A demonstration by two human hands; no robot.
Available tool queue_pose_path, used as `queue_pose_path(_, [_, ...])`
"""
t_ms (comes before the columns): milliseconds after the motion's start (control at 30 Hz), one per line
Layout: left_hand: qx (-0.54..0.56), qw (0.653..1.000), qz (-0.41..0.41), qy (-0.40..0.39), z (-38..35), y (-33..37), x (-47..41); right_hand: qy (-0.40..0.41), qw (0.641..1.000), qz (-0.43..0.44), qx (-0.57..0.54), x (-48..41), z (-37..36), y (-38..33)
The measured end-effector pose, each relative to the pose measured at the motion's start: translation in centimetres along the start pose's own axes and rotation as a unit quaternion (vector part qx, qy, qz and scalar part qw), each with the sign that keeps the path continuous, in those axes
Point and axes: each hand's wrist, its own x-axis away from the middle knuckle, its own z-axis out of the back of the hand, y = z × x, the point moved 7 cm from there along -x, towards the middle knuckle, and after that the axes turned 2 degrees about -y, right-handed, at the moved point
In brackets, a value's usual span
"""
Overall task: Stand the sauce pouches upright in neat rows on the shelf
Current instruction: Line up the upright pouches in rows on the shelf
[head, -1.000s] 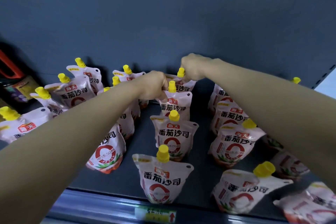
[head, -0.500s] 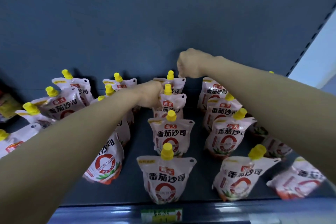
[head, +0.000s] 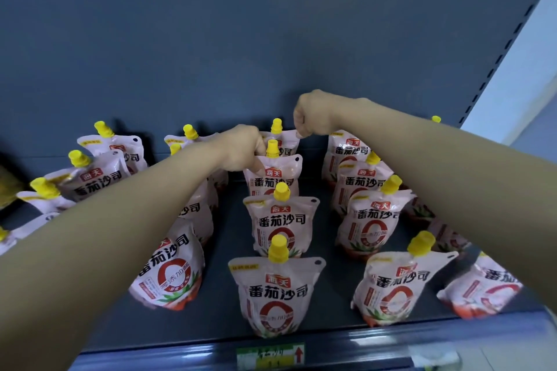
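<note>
White and red sauce pouches with yellow caps stand on the dark shelf [head: 217, 325]. The middle row runs from a front pouch [head: 275, 292] to a rear pouch [head: 284, 146]. My left hand [head: 241, 149] grips the top left corner of the second pouch from the back [head: 280, 179], beside its cap. My right hand [head: 313, 116] is curled and pinches the rear pouch's top right corner. A right row [head: 373, 220] also stands upright. My left forearm partly hides a left row [head: 168, 271].
Several pouches lean untidily at the far left [head: 99, 181], and one lies tilted at the right front [head: 482, 286]. The grey back panel [head: 211, 54] closes the shelf behind. A green price tag [head: 271, 355] sits on the front rail.
My right hand has slid from the rear pouch's cap to its right corner. The left hand stays at the second pouch. The view has tilted up and pulled back a little.
</note>
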Motion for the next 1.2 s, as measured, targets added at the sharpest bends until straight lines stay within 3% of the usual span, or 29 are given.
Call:
queue_pose_path(333, [0.015,0.999,0.013,0.026,0.6,-0.1,0.7,-0.008,1.000,0.008,0.012,-1.3,-0.4,0.5])
queue_pose_path(733, [-0.052,0.999,0.011,-0.003,0.1,-0.2,1.2,0.007,0.999,0.041,0.009,-1.7,-0.8,-0.1])
queue_pose_path(967, [-0.024,1.000,0.011,-0.010,0.9,-0.1,2.5,0.011,0.999,0.047,0.002,-1.0,-0.1,-0.8])
queue_pose_path(1200, [-0.015,0.993,0.049,0.103,7.6,-2.7,8.2,0.039,0.996,0.082,-0.026,-1.1,2.1,-4.6])
